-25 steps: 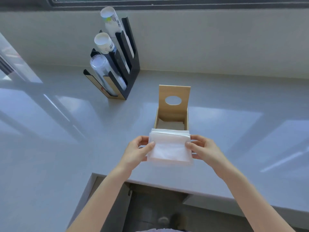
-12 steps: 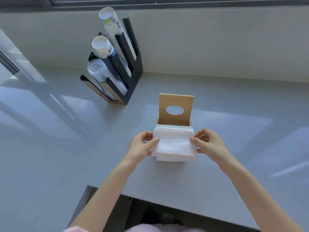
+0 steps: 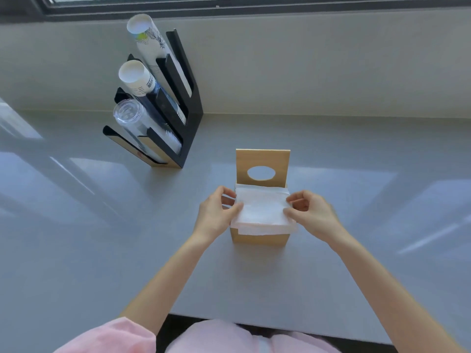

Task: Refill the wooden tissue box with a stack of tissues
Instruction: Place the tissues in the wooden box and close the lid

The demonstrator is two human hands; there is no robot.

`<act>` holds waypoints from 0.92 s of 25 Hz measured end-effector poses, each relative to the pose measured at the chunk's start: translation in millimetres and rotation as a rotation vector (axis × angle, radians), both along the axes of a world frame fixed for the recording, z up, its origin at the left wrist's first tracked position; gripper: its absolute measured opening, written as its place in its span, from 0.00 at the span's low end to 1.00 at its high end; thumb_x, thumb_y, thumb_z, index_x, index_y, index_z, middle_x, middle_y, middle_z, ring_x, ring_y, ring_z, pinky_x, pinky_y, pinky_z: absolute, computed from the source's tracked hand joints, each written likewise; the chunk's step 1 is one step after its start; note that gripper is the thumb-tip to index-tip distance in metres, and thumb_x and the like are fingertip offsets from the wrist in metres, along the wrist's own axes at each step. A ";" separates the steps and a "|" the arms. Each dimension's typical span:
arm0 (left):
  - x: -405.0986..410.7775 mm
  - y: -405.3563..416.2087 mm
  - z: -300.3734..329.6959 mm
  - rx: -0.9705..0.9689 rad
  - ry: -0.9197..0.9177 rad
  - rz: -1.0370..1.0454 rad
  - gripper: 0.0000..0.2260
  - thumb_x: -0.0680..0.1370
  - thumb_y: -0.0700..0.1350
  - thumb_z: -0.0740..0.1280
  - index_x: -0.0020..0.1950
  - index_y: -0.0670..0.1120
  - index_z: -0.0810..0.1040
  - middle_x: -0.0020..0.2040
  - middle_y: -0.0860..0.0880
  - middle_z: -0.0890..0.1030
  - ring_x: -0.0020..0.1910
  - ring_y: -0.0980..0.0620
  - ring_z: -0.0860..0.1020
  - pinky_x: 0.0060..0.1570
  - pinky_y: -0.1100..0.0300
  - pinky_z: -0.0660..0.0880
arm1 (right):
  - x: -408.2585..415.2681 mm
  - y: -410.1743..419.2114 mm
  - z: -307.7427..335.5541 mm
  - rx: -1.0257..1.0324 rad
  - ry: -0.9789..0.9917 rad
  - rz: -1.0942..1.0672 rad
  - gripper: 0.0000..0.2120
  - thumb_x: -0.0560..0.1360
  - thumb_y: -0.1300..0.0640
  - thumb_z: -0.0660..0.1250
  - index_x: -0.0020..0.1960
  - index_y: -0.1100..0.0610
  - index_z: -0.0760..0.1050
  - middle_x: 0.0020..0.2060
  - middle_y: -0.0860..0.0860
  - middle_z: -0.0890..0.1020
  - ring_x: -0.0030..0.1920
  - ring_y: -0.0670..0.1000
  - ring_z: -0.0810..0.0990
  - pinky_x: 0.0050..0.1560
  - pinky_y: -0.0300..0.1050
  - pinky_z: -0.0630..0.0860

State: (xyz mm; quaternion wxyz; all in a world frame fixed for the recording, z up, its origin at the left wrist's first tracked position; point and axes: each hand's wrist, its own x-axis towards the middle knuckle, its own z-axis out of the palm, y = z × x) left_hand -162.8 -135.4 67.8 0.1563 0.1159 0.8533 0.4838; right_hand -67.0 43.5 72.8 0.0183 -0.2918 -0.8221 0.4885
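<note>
A small wooden tissue box (image 3: 260, 238) stands on the grey counter, its lid (image 3: 262, 159) with an oval hole tipped up at the back. A white stack of tissues (image 3: 262, 212) lies across the box's open top, its front edge overhanging the front wall. My left hand (image 3: 216, 215) pinches the stack's left edge and my right hand (image 3: 311, 215) pinches its right edge. The inside of the box is hidden under the tissues.
A black cup dispenser rack (image 3: 183, 118) with paper and clear plastic cups (image 3: 130, 118) stands at the back left against the wall. The grey counter (image 3: 102, 250) runs wide on both sides; its front edge lies just before my body.
Both hands have carried the tissue stack forward from in front of the box to lie over its open top. The camera view has shifted closer over the counter.
</note>
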 end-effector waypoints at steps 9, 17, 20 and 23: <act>-10.6 12.9 -13.1 -0.174 0.121 -0.164 0.06 0.74 0.43 0.65 0.48 0.44 0.72 0.43 0.45 0.79 0.44 0.44 0.79 0.43 0.54 0.76 | -19.4 -11.2 -7.1 0.326 -0.054 0.136 0.16 0.74 0.57 0.64 0.61 0.57 0.74 0.52 0.56 0.82 0.54 0.56 0.78 0.54 0.50 0.76; -13.8 25.0 -25.0 -0.526 0.510 -0.264 0.08 0.75 0.43 0.60 0.54 0.42 0.69 0.43 0.43 0.80 0.47 0.42 0.72 0.42 0.55 0.65 | -34.3 -19.4 -12.6 0.708 -0.243 0.268 0.15 0.75 0.56 0.59 0.62 0.52 0.69 0.54 0.52 0.79 0.54 0.57 0.76 0.40 0.44 0.65; -11.3 25.1 -26.0 -0.629 0.559 -0.342 0.07 0.76 0.41 0.58 0.51 0.41 0.70 0.42 0.41 0.80 0.45 0.41 0.72 0.41 0.55 0.62 | -38.4 -20.9 -14.4 0.772 -0.339 0.349 0.14 0.76 0.57 0.59 0.61 0.54 0.70 0.55 0.54 0.79 0.54 0.59 0.77 0.41 0.45 0.66; -8.1 25.9 -23.5 -0.726 0.598 -0.392 0.07 0.75 0.39 0.58 0.52 0.41 0.69 0.42 0.40 0.80 0.40 0.43 0.69 0.36 0.58 0.58 | -43.8 -23.5 -16.4 0.791 -0.416 0.416 0.14 0.76 0.60 0.59 0.61 0.57 0.72 0.55 0.57 0.79 0.55 0.60 0.77 0.43 0.46 0.67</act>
